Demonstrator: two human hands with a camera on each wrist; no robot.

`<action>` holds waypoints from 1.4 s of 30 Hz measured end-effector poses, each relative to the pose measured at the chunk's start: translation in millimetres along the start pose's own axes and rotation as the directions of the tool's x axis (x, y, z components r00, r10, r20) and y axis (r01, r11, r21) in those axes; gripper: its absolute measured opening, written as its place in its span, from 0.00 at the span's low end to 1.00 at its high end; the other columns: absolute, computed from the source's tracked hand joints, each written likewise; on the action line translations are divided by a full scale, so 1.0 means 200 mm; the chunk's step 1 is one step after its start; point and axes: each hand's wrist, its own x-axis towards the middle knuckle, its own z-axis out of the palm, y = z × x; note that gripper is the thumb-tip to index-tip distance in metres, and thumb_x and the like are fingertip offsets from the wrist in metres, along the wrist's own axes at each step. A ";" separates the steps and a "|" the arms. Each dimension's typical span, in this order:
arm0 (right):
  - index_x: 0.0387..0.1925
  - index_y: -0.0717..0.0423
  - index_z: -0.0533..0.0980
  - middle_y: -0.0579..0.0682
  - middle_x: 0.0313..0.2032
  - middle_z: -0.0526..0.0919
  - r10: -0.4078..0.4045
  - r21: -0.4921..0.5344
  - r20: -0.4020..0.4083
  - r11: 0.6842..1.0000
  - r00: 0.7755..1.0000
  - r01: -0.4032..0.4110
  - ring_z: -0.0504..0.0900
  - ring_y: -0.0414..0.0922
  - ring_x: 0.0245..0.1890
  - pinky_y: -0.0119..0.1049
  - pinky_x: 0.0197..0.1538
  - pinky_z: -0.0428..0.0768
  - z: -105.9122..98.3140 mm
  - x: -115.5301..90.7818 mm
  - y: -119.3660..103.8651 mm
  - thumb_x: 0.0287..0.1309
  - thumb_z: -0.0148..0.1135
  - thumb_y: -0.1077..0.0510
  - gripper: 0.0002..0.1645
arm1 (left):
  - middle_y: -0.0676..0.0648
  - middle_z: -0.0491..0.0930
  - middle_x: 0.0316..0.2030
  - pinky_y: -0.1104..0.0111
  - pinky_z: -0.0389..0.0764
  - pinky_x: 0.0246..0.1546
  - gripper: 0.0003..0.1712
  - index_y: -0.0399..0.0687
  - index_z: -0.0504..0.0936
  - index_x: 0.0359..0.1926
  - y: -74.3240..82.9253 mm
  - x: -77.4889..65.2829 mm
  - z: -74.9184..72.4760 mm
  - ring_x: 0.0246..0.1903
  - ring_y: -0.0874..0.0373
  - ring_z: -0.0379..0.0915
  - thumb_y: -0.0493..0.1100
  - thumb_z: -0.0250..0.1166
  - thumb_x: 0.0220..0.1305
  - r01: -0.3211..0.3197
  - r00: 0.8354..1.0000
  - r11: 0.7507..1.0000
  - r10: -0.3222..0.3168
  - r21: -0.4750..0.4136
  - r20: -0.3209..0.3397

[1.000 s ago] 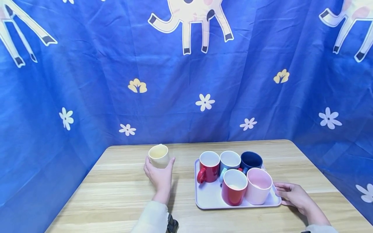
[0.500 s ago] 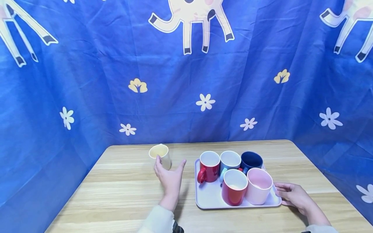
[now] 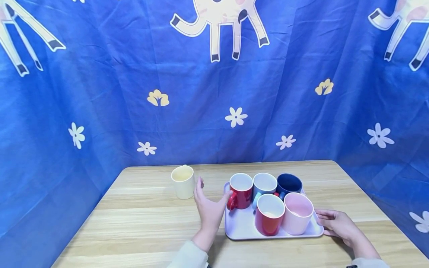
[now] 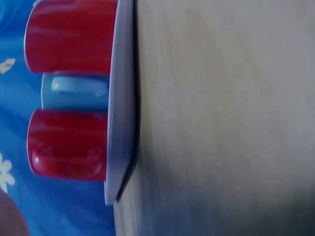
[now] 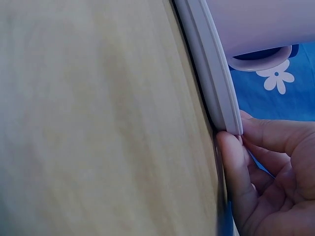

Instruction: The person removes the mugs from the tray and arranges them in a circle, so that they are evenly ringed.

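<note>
In the head view my left hand [image 3: 210,210] is held with thumb and fingers apart and nothing between them, between a cream mug [image 3: 183,186] and the tray. Its thumb tip overlaps the handle of the back-left red mug [image 3: 242,197]. The cream mug stands upright on the table. My right hand [image 3: 338,225] pinches the right edge of the pale lilac tray [image 3: 239,230]; the right wrist view shows digits above and below the rim [image 5: 229,105]. Upright on the tray are another red mug [image 3: 269,225], a light blue mug [image 3: 264,184], a navy mug [image 3: 289,184] and a pink mug [image 3: 297,223].
The wooden table [image 3: 134,223] reaches back to a blue curtain [image 3: 187,74] printed with flowers and animals, which also hangs along both sides. Mugs on the tray stand close together, with bare tray surface at its front left.
My left hand has let go of the cream mug and moved right, toward the tray's left edge. The cream mug stays where it was. My right hand has not moved.
</note>
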 end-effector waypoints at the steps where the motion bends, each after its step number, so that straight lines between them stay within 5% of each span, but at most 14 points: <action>1: 0.60 0.77 0.64 0.62 0.49 0.79 0.001 0.000 -0.002 1.000 1.000 -0.001 0.81 0.43 0.38 0.40 0.39 0.82 0.00 0.00 0.00 0.58 0.62 0.65 0.31 | 0.38 0.61 0.63 0.49 0.59 0.62 0.61 0.37 0.57 0.69 0.01 -0.01 0.00 0.61 0.45 0.57 0.44 0.82 0.35 0.000 1.000 1.000 0.000 -0.002 0.015; 17: 0.60 0.77 0.64 0.61 0.49 0.80 0.002 -0.003 -0.008 1.000 1.000 -0.002 0.81 0.43 0.39 0.40 0.39 0.82 0.00 0.00 0.00 0.58 0.62 0.64 0.32 | 0.40 0.62 0.63 0.45 0.68 0.56 0.60 0.38 0.56 0.68 0.10 -0.16 0.07 0.62 0.45 0.59 0.50 0.81 0.38 -0.089 0.975 0.996 0.086 0.006 0.206; 24: 0.60 0.78 0.63 0.62 0.49 0.79 0.002 -0.007 -0.006 1.000 1.000 -0.002 0.80 0.42 0.39 0.40 0.39 0.82 0.01 0.00 -0.01 0.59 0.61 0.65 0.31 | 0.42 0.60 0.64 0.48 0.71 0.54 0.62 0.42 0.56 0.69 0.13 -0.21 0.11 0.61 0.45 0.59 0.51 0.81 0.36 -0.072 0.959 0.997 0.068 0.004 0.276; 35: 0.60 0.78 0.63 0.61 0.49 0.79 -0.005 -0.007 -0.003 1.000 1.000 0.005 0.81 0.42 0.38 0.40 0.39 0.82 0.00 -0.01 -0.01 0.58 0.61 0.65 0.32 | 0.42 0.61 0.64 0.49 0.65 0.59 0.64 0.43 0.58 0.69 0.15 -0.27 0.15 0.63 0.47 0.58 0.59 0.81 0.31 -0.078 0.896 0.992 0.028 0.097 0.444; 42: 0.60 0.79 0.62 0.61 0.48 0.80 -0.007 0.002 -0.003 1.000 1.000 0.007 0.81 0.42 0.38 0.40 0.39 0.82 0.00 -0.01 -0.01 0.58 0.62 0.65 0.32 | 0.47 0.64 0.61 0.58 0.70 0.57 0.63 0.43 0.61 0.67 0.15 -0.30 0.17 0.56 0.51 0.66 0.54 0.83 0.29 -0.050 0.852 0.997 0.012 0.060 0.523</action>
